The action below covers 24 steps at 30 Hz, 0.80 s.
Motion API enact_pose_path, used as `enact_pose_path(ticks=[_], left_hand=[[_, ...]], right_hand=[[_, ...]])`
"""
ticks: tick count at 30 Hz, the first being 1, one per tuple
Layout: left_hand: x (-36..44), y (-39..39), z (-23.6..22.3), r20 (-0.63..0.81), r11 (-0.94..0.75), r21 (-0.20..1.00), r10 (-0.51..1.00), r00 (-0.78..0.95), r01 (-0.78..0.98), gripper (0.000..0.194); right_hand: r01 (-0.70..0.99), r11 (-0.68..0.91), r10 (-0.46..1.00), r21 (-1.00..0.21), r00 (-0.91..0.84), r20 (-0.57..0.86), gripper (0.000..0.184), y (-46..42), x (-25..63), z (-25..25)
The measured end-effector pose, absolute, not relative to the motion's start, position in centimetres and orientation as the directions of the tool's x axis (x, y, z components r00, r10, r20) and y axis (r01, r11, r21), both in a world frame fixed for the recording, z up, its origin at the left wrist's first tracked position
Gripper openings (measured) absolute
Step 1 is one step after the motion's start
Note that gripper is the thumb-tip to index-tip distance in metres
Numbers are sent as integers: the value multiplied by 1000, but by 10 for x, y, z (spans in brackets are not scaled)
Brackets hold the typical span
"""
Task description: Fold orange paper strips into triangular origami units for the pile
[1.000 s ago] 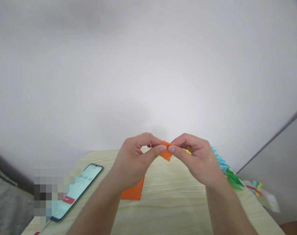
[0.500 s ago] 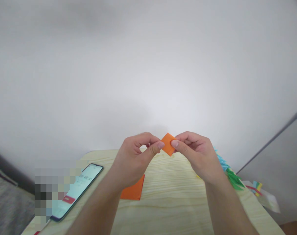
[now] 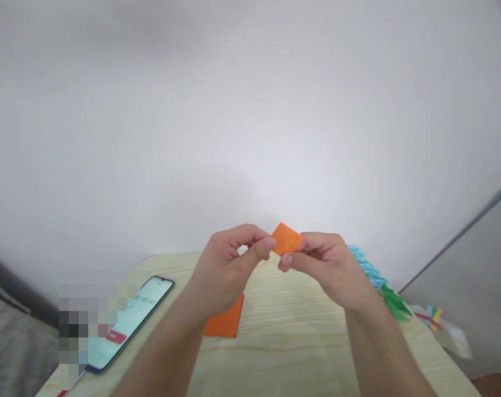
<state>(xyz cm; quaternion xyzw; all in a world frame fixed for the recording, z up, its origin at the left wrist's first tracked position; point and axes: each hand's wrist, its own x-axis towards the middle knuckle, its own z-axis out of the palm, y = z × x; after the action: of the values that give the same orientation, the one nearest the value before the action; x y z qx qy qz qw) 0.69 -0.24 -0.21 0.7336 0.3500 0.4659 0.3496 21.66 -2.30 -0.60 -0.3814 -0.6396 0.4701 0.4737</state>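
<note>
A small folded piece of orange paper [image 3: 286, 239] is held up above the far part of the table, between my two hands. My left hand [image 3: 233, 262] pinches its left corner between thumb and forefinger. With fingers bent around the right and lower corners, my right hand [image 3: 328, 264] grips the same piece, its thumb tip just below the lower edge. Under my left wrist lies a flat orange paper square or stack [image 3: 225, 321], partly covered by the forearm.
A phone [image 3: 134, 322] showing a timer lies at the table's left, partly blurred out. Light blue [image 3: 366, 267] and green [image 3: 397, 304] folded paper pieces sit along the right edge of the wooden table [image 3: 283, 353]. A white wall [image 3: 250, 127] rises behind.
My right thumb has slid off the paper's face to below its lower edge, and the right hand has shifted slightly down. More of the orange piece shows. My left hand stays put.
</note>
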Motion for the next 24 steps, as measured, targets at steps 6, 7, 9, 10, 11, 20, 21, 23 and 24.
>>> enact_pose_path(ticks=[6,7,9,10,11,20,21,23,24], left_hand=[[7,-1,-1,433,-508,843,836,336,177,29],[7,-1,-1,430,-505,845,838,336,176,29],[6,0,-1,426,-500,849,839,338,171,29],[5,0,-2,422,-498,851,838,347,168,29],[5,0,-2,415,-494,854,836,358,163,28],[10,-1,-1,365,-430,899,839,403,80,33],[10,-2,-1,359,-422,904,840,407,74,33],[11,-3,-1,357,-418,906,840,409,67,33],[11,-4,-1,359,-419,906,837,413,63,32]], right_hand=[[53,275,929,-960,-270,252,10,-23,218,-4],[57,271,928,-961,-282,245,11,-22,219,-4],[75,259,926,-963,-302,226,15,-21,220,-4],[84,257,926,-963,-307,221,18,-21,221,-4],[89,263,925,-961,-305,225,20,-20,222,-4],[82,354,915,-932,-235,327,25,-26,223,-2],[68,348,917,-935,-232,324,25,-27,223,-1],[44,329,923,-943,-226,311,24,-28,221,0],[35,318,925,-947,-228,303,23,-28,220,0]])
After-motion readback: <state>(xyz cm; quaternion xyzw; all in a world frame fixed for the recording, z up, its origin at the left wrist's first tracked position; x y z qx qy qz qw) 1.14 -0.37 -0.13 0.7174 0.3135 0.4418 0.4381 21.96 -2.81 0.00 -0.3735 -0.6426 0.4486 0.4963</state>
